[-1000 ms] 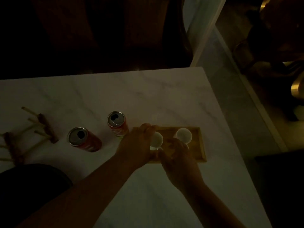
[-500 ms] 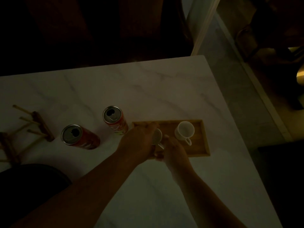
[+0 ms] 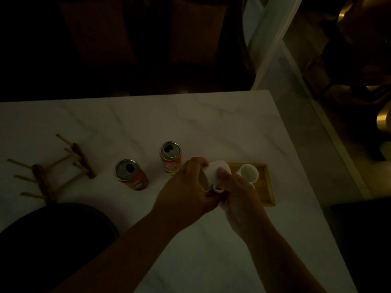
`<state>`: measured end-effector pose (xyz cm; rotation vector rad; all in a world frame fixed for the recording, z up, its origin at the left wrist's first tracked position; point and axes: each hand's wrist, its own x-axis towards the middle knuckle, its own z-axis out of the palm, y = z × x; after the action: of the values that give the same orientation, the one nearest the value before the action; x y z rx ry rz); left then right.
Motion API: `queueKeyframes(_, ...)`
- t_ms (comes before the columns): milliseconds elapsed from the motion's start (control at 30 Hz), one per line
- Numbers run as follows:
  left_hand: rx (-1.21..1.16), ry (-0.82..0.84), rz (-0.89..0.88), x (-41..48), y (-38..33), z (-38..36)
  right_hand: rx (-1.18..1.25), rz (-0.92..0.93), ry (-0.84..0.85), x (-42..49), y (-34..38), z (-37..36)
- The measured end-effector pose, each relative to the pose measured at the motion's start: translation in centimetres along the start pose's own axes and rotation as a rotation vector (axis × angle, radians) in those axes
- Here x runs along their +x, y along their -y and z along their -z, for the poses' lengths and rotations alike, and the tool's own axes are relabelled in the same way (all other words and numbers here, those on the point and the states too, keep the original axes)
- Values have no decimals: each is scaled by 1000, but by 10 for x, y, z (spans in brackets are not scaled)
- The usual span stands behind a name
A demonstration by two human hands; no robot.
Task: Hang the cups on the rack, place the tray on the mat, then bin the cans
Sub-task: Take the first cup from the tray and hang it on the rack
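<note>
A white cup (image 3: 213, 174) is tipped on its side above the left end of the wooden tray (image 3: 267, 187), mouth facing left, handle down. My left hand (image 3: 188, 187) and my right hand (image 3: 239, 191) both grip it. A second white cup (image 3: 249, 173) stands upright in the tray. Two opened red cans stand on the marble table: one (image 3: 170, 155) just left of my hands, the other (image 3: 130, 174) further left. The wooden peg rack (image 3: 53, 172) sits at the table's left. A dark round mat (image 3: 57, 233) lies at the near left.
The marble table (image 3: 211, 127) ends at its right edge near the tray, with floor beyond. Dark chairs stand behind the far edge. The room is dim.
The left cup has been lifted off the tray and tipped onto its side between both hands. The camera view has shifted slightly.
</note>
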<state>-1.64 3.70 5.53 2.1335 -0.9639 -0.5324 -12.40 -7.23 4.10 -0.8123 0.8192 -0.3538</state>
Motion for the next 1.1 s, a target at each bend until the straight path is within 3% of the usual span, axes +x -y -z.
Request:
queueKeyframes(167, 227, -233, -131, -24, -1, 40, -377, 182, -57, -16, 13, -53)
queueKeyframes(267, 184, -275, -64, -33, 11, 68, -535, 272, -93, -28, 9, -87)
queueKeyframes(467, 168, -363, 34, -55, 51, 122, -837, 454, 57, -35, -15, -153)
queueKeyframes(633, 171, -410, 157, -74, 96, 165, -933, 551, 146, -33, -47, -212)
queueKeyframes(767, 164, -450, 253, -86, 129, 196, -970, 467, 253, -23, -79, -252)
queueKeyframes(1100, 230, -583, 334, -95, 209, 251, -1054, 486, 396, 12, -140, -341)
